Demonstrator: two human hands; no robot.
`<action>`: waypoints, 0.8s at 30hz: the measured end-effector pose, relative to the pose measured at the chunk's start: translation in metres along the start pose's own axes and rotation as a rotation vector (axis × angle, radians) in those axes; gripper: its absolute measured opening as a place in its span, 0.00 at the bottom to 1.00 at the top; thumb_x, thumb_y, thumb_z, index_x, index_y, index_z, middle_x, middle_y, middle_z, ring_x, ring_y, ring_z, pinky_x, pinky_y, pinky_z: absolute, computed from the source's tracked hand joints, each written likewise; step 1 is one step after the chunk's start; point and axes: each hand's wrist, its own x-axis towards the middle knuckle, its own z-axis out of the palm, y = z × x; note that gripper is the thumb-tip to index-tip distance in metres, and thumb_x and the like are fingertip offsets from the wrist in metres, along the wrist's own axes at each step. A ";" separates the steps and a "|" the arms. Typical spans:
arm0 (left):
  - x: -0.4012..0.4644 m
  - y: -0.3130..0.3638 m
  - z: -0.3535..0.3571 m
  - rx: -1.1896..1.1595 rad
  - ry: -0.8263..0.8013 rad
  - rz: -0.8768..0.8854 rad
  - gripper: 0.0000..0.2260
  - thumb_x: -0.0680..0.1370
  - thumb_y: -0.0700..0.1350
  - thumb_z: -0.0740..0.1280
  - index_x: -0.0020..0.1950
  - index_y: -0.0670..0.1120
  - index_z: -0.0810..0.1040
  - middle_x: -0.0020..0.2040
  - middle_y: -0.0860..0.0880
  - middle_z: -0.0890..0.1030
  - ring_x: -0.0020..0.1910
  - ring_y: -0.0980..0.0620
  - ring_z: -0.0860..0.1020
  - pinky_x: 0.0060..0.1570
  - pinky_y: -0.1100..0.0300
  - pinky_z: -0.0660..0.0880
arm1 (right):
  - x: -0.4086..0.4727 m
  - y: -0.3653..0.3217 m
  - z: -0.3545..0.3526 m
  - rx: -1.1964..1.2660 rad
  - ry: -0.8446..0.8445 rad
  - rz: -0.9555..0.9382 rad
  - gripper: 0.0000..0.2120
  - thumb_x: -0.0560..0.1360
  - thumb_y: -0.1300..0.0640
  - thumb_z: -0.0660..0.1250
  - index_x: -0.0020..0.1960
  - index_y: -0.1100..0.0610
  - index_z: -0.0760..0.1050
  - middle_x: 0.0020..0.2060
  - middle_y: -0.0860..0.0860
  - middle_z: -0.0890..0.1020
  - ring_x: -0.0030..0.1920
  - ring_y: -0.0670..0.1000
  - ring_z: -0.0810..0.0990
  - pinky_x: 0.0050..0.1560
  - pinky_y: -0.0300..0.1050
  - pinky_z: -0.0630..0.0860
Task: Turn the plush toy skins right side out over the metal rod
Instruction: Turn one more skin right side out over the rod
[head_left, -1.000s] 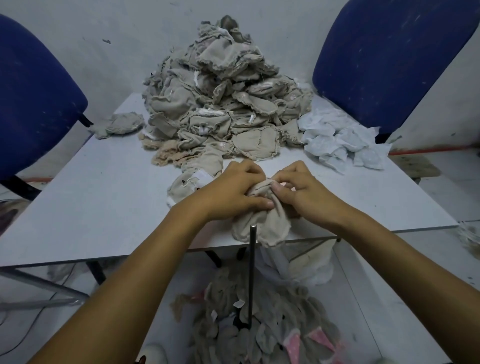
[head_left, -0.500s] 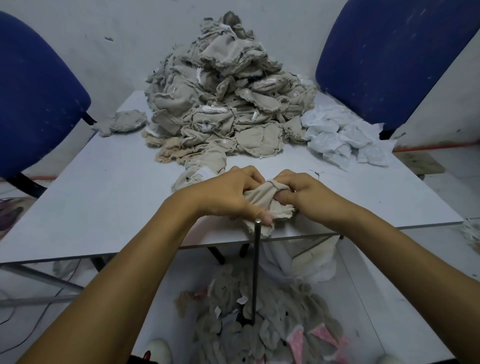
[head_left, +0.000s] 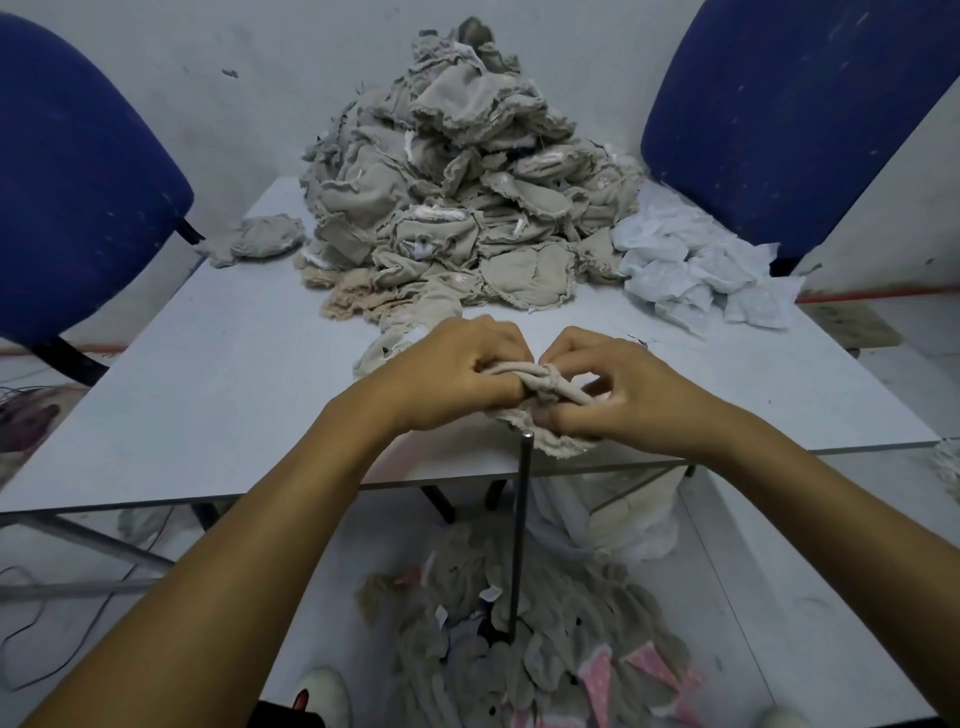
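A beige plush toy skin is bunched between my two hands just above the table's front edge. My left hand grips its left side and my right hand pinches its right side, fingers curled into the fabric. A thin dark metal rod stands upright from the floor, its shiny tip right under the skin's frayed lower edge. A big heap of beige skins rises at the back of the white table.
White fabric pieces lie at the back right, a lone skin at the back left. Blue chairs flank the table. Beige and pink skins lie heaped on the floor around the rod's base. Cables trail at left.
The skin has been drawn up off the rod and bunched tighter between my hands; a rolled fold now shows on top. Both hands rose slightly.
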 end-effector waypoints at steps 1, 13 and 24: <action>-0.003 0.000 0.000 0.057 0.072 0.072 0.20 0.68 0.55 0.60 0.43 0.42 0.83 0.45 0.49 0.81 0.46 0.47 0.75 0.47 0.45 0.71 | 0.001 -0.003 0.001 -0.066 0.069 -0.056 0.11 0.72 0.58 0.73 0.45 0.41 0.82 0.47 0.46 0.78 0.44 0.46 0.78 0.43 0.39 0.76; -0.025 0.001 0.019 0.451 0.558 0.585 0.10 0.76 0.46 0.65 0.42 0.39 0.73 0.50 0.40 0.82 0.43 0.41 0.73 0.41 0.44 0.69 | -0.023 -0.019 0.017 -0.622 0.482 -0.567 0.16 0.73 0.51 0.73 0.48 0.65 0.80 0.48 0.60 0.78 0.44 0.61 0.77 0.36 0.56 0.75; -0.059 -0.008 0.055 0.455 0.343 0.470 0.10 0.70 0.45 0.62 0.44 0.39 0.74 0.54 0.42 0.81 0.49 0.41 0.74 0.44 0.43 0.68 | -0.048 0.012 0.050 -0.621 0.401 -0.574 0.08 0.73 0.60 0.72 0.48 0.61 0.76 0.46 0.59 0.78 0.43 0.59 0.73 0.37 0.54 0.71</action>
